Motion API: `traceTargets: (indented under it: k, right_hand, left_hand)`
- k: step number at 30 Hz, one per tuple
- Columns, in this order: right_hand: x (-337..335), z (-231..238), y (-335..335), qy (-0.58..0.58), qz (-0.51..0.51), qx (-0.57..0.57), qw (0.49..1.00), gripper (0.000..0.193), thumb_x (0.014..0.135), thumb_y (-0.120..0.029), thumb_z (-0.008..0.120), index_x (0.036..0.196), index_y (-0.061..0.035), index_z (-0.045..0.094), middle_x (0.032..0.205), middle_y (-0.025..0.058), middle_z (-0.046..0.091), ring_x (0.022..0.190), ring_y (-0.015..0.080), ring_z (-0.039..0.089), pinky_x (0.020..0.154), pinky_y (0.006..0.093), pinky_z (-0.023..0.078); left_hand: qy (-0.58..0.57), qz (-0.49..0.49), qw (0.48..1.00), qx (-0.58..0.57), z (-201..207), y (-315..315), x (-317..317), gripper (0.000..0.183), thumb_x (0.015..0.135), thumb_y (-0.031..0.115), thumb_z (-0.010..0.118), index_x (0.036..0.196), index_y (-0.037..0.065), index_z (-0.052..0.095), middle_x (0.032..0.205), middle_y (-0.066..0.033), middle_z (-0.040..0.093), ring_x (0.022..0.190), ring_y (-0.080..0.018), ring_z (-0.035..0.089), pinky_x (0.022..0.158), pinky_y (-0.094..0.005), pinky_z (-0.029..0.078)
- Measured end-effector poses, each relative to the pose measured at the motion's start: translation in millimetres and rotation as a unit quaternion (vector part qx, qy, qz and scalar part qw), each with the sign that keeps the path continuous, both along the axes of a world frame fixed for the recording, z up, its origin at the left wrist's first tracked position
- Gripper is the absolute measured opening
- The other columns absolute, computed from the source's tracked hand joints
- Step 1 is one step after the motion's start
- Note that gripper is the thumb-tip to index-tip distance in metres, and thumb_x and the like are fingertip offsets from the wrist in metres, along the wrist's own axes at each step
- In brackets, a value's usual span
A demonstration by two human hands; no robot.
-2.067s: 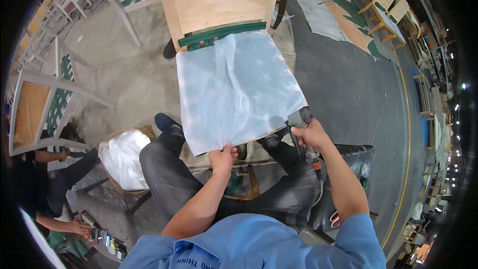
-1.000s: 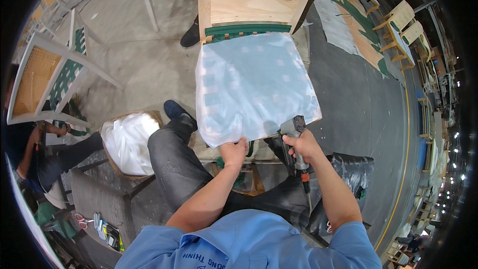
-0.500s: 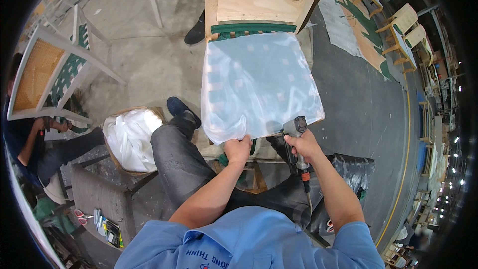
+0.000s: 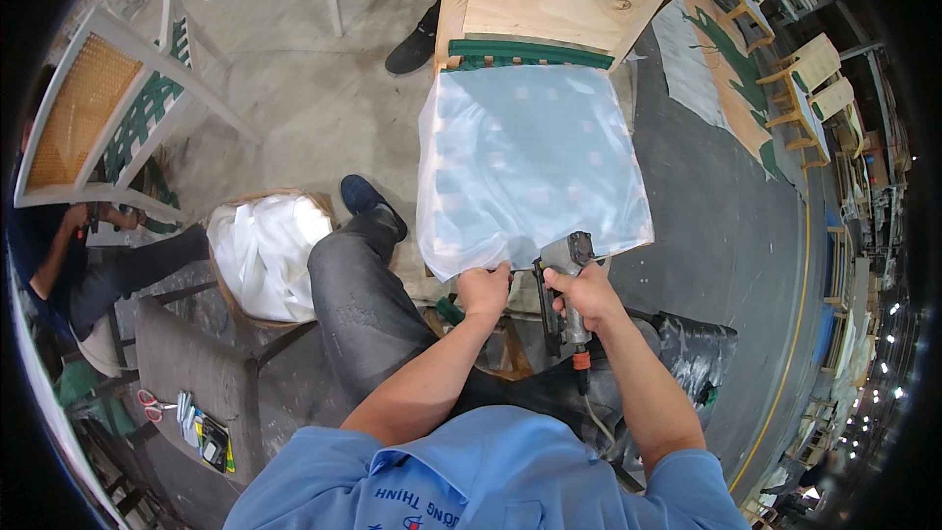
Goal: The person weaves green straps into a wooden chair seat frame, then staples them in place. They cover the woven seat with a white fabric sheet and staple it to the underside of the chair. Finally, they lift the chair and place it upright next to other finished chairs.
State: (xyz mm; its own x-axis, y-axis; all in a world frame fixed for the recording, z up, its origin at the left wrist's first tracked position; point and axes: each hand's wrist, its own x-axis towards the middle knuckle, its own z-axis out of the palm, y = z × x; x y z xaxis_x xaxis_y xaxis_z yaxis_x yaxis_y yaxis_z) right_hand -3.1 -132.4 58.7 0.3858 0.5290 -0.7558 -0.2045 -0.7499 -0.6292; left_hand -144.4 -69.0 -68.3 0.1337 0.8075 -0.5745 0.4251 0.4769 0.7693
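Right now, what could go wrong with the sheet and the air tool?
1. Finger injury: the left-hand grip, at the front edge of the white sheet, is close to the gun-shaped air tool in the right-hand grip.
2. Creasing: the sheet looks rippled near its front left corner, so it could end up unevenly stretched.
3. Snagging: the hose hangs near the lap and might catch.

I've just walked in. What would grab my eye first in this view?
Probably the thin white cloth spread over the seat of the wooden chair near the middle, its near edge held by the left hand. Just right of it, the right hand grips a grey, gun-shaped tool. Further left, bunched white material fills a container.
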Motion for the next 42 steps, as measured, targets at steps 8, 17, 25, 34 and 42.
traceTargets:
  k: [8,17,25,34,42]
  right_hand:
    - [-15,-14,-3,-0.058,-0.001,-0.008,0.998,0.017,0.093,-0.014,0.074,0.102,-0.0003,0.068,0.081,0.003,0.064,0.052,0.0125,0.054,0.046,0.0312,0.044]
    - [-27,-19,2,-0.083,0.011,0.021,0.996,0.021,0.093,-0.011,0.074,0.108,0.0009,0.065,0.085,0.0044,0.065,0.053,0.0134,0.054,0.045,0.0305,0.044]
    - [-19,-15,-2,-0.03,0.003,0.023,0.999,0.031,0.093,-0.015,0.075,0.116,-0.0032,0.059,0.092,0.0065,0.065,0.054,0.0147,0.058,0.046,0.0304,0.045]
    - [-7,22,-23,0.017,-0.079,0.059,0.995,0.026,0.094,-0.022,0.076,0.114,-0.0073,0.065,0.094,0.0049,0.066,0.058,0.0166,0.061,0.047,0.0322,0.047]
    - [-39,-1,-7,0.048,-0.062,0.066,0.995,0.025,0.094,-0.018,0.076,0.114,-0.0065,0.065,0.094,0.0048,0.067,0.057,0.0175,0.062,0.046,0.0308,0.046]
  left_hand:
    - [0.004,-0.012,1.0,-0.008,11,0,0,0.035,0.086,0.035,0.075,0.068,0.006,0.078,0.065,-0.012,0.072,0.067,-0.0297,0.072,0.072,-0.04,0.054]
    - [-0.205,0.106,0.96,-0.16,4,6,-13,0.028,0.092,0.028,0.075,0.085,0.001,0.071,0.068,-0.0073,0.066,0.058,-0.0217,0.065,0.058,-0.0377,0.053]
    - [-0.232,0.234,0.901,-0.282,20,44,-49,0.021,0.097,0.029,0.073,0.099,0.011,0.062,0.067,0.0004,0.053,0.052,-0.0152,0.049,0.055,-0.039,0.051]
    - [-0.267,0.223,0.906,-0.241,21,40,-74,0.018,0.093,0.022,0.075,0.099,0.007,0.067,0.07,0.0007,0.055,0.051,-0.0139,0.047,0.053,-0.0364,0.044]
    - [-0.148,0.216,0.963,-0.061,9,49,-72,0.029,0.084,0.01,0.08,0.106,-0.008,0.073,0.098,-0.0122,0.075,0.082,-0.0218,0.069,0.075,-0.0354,0.052]
